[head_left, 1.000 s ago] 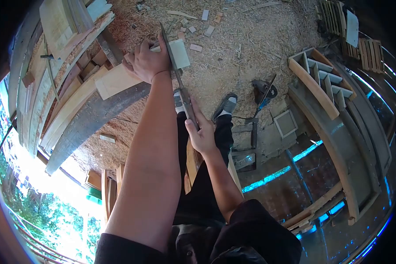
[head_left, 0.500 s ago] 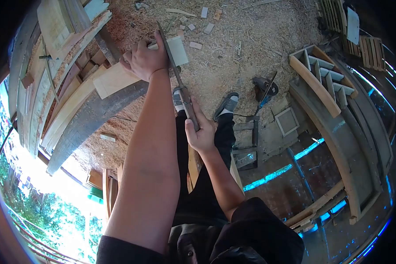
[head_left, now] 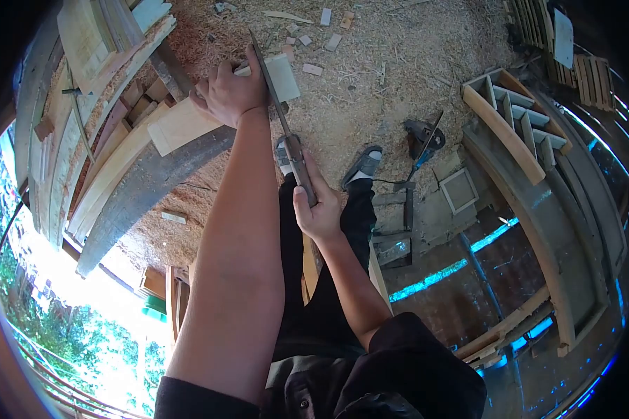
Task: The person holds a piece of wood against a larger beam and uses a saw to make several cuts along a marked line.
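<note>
My right hand [head_left: 320, 211] is closed around the handle of a hand saw [head_left: 275, 99], whose narrow blade points away from me. The blade lies across a pale wooden board [head_left: 183, 128], near its far right end. My left hand [head_left: 232, 92] presses on the board just left of the blade, fingers curled over it and thumb extended along the blade. Beyond the blade, the board's end [head_left: 282, 75] sticks out to the right. Under the board is a grey worn plank [head_left: 150, 180]. The cut itself is too small to make out.
Stacked lumber [head_left: 91, 52] fills the left side. Small wood offcuts [head_left: 333, 42] lie on the shaving-covered floor. A dark power tool [head_left: 423, 139] with a disc sits right of my feet. Further right stands a divided wooden frame [head_left: 514, 119].
The view has shifted very slightly. My hands, the saw and the board keep almost the same positions.
</note>
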The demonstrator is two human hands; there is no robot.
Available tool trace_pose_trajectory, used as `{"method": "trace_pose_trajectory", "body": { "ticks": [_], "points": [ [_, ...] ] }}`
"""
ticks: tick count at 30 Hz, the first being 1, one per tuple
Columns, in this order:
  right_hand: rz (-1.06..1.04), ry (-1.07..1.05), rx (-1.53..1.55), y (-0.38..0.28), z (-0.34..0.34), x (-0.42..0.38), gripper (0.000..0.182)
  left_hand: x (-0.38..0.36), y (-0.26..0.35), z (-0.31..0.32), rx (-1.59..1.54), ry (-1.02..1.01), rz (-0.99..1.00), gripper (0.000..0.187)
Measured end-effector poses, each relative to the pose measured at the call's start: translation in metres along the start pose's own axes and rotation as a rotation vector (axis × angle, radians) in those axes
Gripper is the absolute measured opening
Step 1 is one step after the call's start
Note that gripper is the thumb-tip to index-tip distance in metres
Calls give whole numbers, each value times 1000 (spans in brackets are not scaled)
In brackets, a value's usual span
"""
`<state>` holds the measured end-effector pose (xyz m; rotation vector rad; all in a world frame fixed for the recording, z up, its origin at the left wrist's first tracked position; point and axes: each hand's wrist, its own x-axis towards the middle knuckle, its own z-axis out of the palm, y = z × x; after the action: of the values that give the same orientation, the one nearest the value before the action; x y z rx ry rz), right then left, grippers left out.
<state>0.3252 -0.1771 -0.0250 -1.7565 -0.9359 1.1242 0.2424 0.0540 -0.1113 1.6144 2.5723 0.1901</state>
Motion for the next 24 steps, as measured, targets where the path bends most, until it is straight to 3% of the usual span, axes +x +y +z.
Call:
{"method": "trace_pose_trajectory", "body": {
  "ticks": [8,11,21,24],
  "points": [
    [174,-74,28,-12,-6,3,64,3,-4,9,-42,-35,-21,58],
    [96,-29,7,-16,-2,15,64,4,-8,14,-30,-31,-8,58],
    [188,-55,64,-15,-4,19,63,2,-5,10,0,-29,5,55],
    [128,-36,29,-14,0,25,63,3,-7,12,-47,-30,-3,56]
  ]
}}
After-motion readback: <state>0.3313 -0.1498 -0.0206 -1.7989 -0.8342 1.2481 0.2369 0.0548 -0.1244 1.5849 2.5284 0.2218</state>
